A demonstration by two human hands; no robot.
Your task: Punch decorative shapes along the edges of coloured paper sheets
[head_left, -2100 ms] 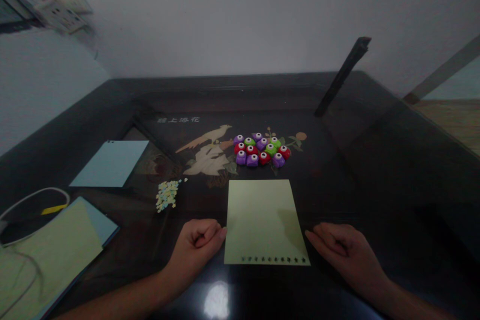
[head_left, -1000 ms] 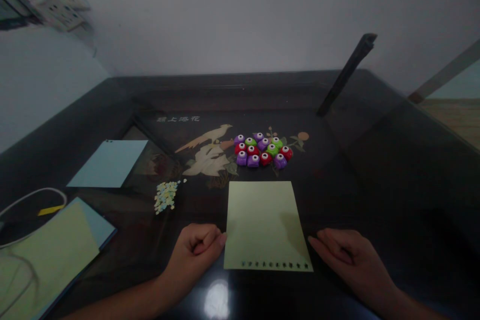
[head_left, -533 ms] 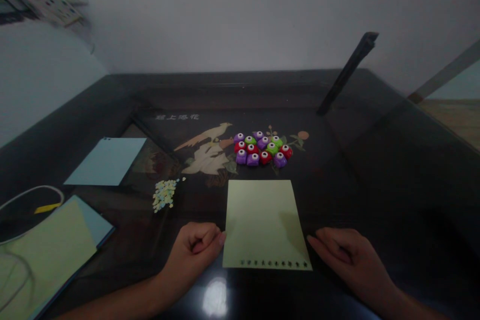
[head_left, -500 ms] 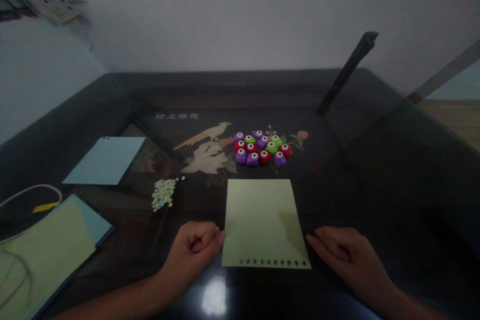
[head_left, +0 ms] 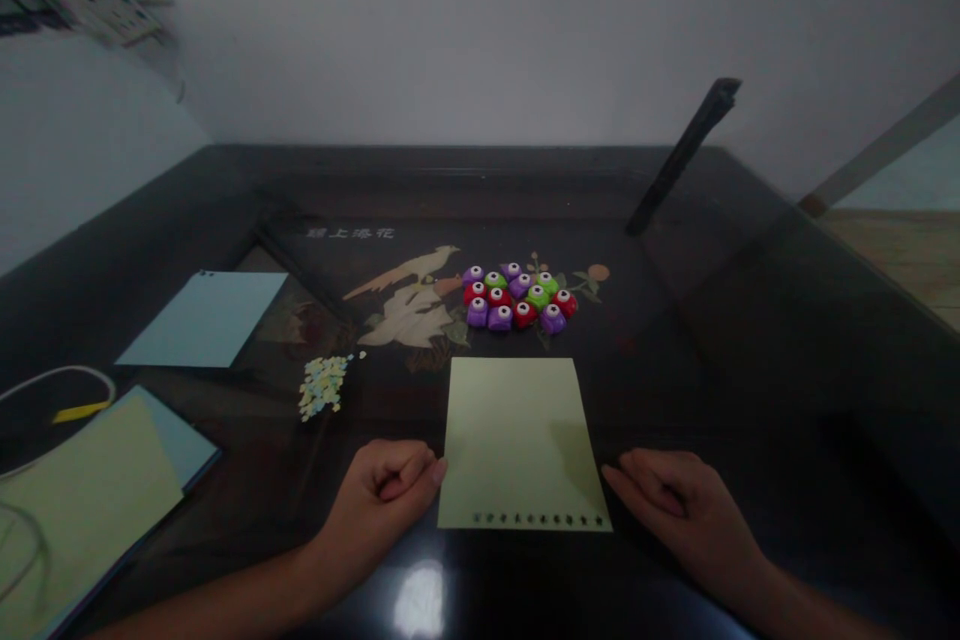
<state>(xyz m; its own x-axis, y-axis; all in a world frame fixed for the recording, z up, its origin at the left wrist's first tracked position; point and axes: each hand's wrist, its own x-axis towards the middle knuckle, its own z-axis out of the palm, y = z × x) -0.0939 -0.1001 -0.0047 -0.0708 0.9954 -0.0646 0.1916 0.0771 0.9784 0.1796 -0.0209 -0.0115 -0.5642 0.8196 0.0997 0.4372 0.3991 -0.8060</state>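
A pale yellow-green sheet of paper lies flat on the dark glossy table, with a row of small punched shapes along its near edge. My left hand rests in a loose fist at the sheet's left edge, its thumb close to or touching the paper. On the other side, my right hand is also curled closed, thumb tip by the right edge. Neither fist shows anything held. Beyond the sheet sits a cluster of purple, red and green craft punches.
Small paper cutouts are heaped left of the sheet. A blue sheet lies farther left, above a stack of green and blue paper and a cable with a yellow tag. A dark bar stands slanted at the back right.
The whole view has shifted very slightly. My hands, the sheet and the craft punches keep their places relative to one another.
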